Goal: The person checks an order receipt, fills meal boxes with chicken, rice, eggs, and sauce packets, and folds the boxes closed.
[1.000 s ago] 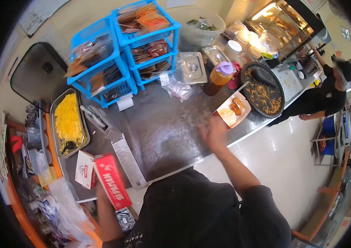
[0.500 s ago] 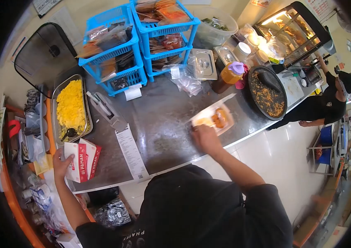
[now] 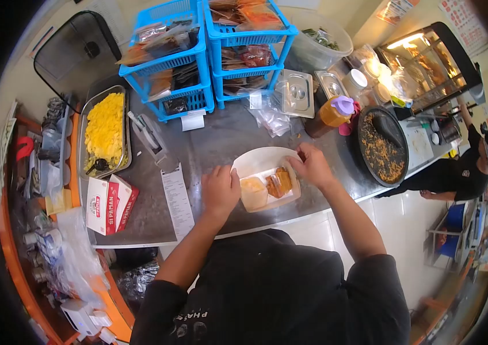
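A paper takeaway box (image 3: pixel 264 156) stands open on the metal counter, turned slightly. Inside it lie a pale yellow rounded mound (image 3: pixel 254 191) and a browned piece of food (image 3: pixel 278 183), seemingly fried. My left hand (image 3: pixel 221 190) has its fingers bent against the box's left edge. At the upper right corner, my right hand (image 3: pixel 311 165) pinches the box's side between thumb and fingers. Folded red-and-white cartons (image 3: pixel 101 206) lie at the counter's left, away from both hands. A long printed receipt (image 3: pixel 176 201) is beside my left forearm.
A tray of yellow food (image 3: pixel 104 129) with a black ladle is at the left. Blue basket racks (image 3: pixel 166 66) hold packets behind. To the right are a sauce bottle (image 3: pixel 327 118), a stone mortar (image 3: pixel 381 146) and a lit display case (image 3: pixel 428 69). A co-worker (image 3: pixel 457 181) stands at far right.
My left hand has left the red-and-white cartons and come over to the takeaway box. My right hand has moved from the box's left side to its right corner. The box has shifted left and turned.
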Demonstrator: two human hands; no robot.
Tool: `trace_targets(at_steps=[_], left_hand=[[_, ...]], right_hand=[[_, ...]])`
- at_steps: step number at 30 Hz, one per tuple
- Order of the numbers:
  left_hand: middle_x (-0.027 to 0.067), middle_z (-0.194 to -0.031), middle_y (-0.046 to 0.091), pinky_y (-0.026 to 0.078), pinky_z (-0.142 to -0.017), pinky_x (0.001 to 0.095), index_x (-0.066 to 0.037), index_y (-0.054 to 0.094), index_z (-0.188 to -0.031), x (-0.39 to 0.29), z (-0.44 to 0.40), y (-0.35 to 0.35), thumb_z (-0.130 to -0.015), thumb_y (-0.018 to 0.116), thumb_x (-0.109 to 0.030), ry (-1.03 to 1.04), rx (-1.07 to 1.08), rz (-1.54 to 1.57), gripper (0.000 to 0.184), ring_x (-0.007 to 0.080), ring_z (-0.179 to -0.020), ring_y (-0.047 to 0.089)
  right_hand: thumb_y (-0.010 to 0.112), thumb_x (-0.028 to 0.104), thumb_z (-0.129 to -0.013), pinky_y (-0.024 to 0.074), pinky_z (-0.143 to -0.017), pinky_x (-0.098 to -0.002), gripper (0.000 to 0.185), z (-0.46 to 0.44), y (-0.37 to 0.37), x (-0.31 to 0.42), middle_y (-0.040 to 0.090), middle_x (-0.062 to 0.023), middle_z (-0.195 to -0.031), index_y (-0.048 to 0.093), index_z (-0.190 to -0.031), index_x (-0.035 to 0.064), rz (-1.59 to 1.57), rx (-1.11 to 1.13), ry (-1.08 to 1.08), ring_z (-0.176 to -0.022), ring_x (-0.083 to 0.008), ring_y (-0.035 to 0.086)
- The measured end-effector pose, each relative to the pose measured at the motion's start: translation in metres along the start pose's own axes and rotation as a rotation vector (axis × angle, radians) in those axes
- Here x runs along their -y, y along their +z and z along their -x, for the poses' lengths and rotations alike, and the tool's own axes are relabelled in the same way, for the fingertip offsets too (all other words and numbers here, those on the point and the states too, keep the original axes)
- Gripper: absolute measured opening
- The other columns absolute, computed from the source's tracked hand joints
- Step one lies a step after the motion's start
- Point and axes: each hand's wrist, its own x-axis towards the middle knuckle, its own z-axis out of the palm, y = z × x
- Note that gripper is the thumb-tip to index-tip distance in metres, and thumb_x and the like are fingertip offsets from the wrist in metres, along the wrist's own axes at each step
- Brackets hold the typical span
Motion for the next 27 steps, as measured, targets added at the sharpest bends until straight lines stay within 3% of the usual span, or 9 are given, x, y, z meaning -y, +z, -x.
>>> trace_targets(at_steps=[6,9,12,16,20,21,22,24,27], left_hand=[[0.0223,-0.109,0.059,0.043,-0.091,0.0484,0.000,0.059,-0.117,-0.022,-0.012,0.080,-0.094,0.054,-0.009,-0.063,-0.604,0.291,0.025,0.0377,-0.102,0.058],[0.0257,-0.112,0.056,0.042,-0.095,0.0499,0.002,0.051,-0.123,-0.048,-0.014,0.110,-0.093,0.050,-0.006,-0.369,-0.526,0.820,0.031,0.0413,-0.106,0.054],[0.0266,-0.114,0.057,0.042,-0.099,0.0502,0.002,0.047,-0.128,-0.055,-0.019,0.114,-0.091,0.046,-0.003,-0.426,-0.592,0.516,0.037,0.0442,-0.111,0.053],[0.0283,-0.123,0.056,0.042,-0.104,0.0477,0.002,0.053,-0.127,-0.029,-0.014,0.087,-0.089,0.048,-0.004,-0.357,-0.406,0.611,0.039,0.0455,-0.120,0.053],[0.0240,-0.132,0.058,0.041,-0.111,0.0449,-0.001,0.062,-0.131,-0.006,0.033,0.031,-0.089,0.052,-0.002,-0.233,-0.020,0.538,0.044,0.0407,-0.123,0.055],[0.0223,-0.135,0.058,0.040,-0.113,0.0433,-0.003,0.061,-0.136,-0.004,0.046,0.026,-0.089,0.054,0.000,-0.232,0.167,0.359,0.048,0.0385,-0.125,0.055],[0.0187,-0.144,0.053,0.038,-0.116,0.0399,-0.011,0.059,-0.143,-0.009,0.053,0.017,-0.091,0.066,-0.004,-0.198,0.267,0.656,0.053,0.0336,-0.133,0.053],[0.0182,-0.142,0.054,0.039,-0.114,0.0385,-0.007,0.061,-0.140,-0.027,0.065,0.023,-0.092,0.069,-0.008,-0.210,0.193,0.862,0.048,0.0299,-0.134,0.052],[0.0137,-0.137,0.058,0.046,-0.106,0.0352,-0.003,0.065,-0.133,-0.042,0.062,0.025,-0.094,0.076,-0.020,-0.391,0.142,1.193,0.044,0.0206,-0.126,0.056]], right_hand=[[0.065,0.019,-0.097,0.0497,-0.070,-0.0349,0.022,-0.006,0.092,-0.026,0.064,-0.0086,-0.095,0.062,-0.111,0.0023,-0.715,-0.318,-0.225,-0.080,-0.0201,0.061],[0.053,0.011,-0.097,0.0478,-0.067,-0.0335,0.017,0.001,0.095,-0.009,0.059,-0.0049,-0.093,0.058,-0.113,0.0059,-1.030,-0.290,-0.026,-0.079,-0.0153,0.057],[0.043,0.007,-0.089,0.0476,-0.084,-0.0348,0.026,-0.009,0.083,0.013,0.054,-0.0051,-0.099,0.050,-0.114,0.0084,-0.979,-0.404,0.256,-0.091,-0.0167,0.052],[0.048,0.004,-0.090,0.0505,-0.080,-0.0378,0.024,-0.017,0.060,-0.021,0.055,-0.0096,-0.099,0.051,-0.114,0.0061,-0.780,-0.114,-0.001,-0.091,-0.0214,0.057],[0.067,0.038,-0.093,0.0392,-0.109,-0.0432,0.065,-0.005,-0.019,-0.047,0.057,-0.0128,-0.133,0.046,-0.144,0.0046,0.249,0.385,-0.568,-0.126,-0.0279,0.050],[0.067,0.038,-0.093,0.0392,-0.109,-0.0432,0.065,0.004,-0.017,-0.055,0.057,-0.0128,-0.133,0.046,-0.144,0.0046,0.244,0.395,-0.582,-0.126,-0.0279,0.050],[0.066,0.048,-0.092,0.0357,-0.113,-0.0451,0.077,0.013,-0.014,-0.063,0.052,-0.0152,-0.142,0.040,-0.150,0.0052,0.030,0.490,-0.510,-0.134,-0.0307,0.046],[0.055,0.063,-0.096,0.0263,-0.122,-0.0459,0.090,0.021,-0.011,-0.066,0.037,-0.0199,-0.159,0.029,-0.159,0.0037,-0.298,0.620,-0.366,-0.148,-0.0323,0.033],[0.058,0.053,-0.099,0.0250,-0.122,-0.0447,0.086,0.022,-0.002,-0.057,0.034,-0.0272,-0.160,0.030,-0.157,-0.0040,-0.640,0.592,0.016,-0.150,-0.0350,0.032]])
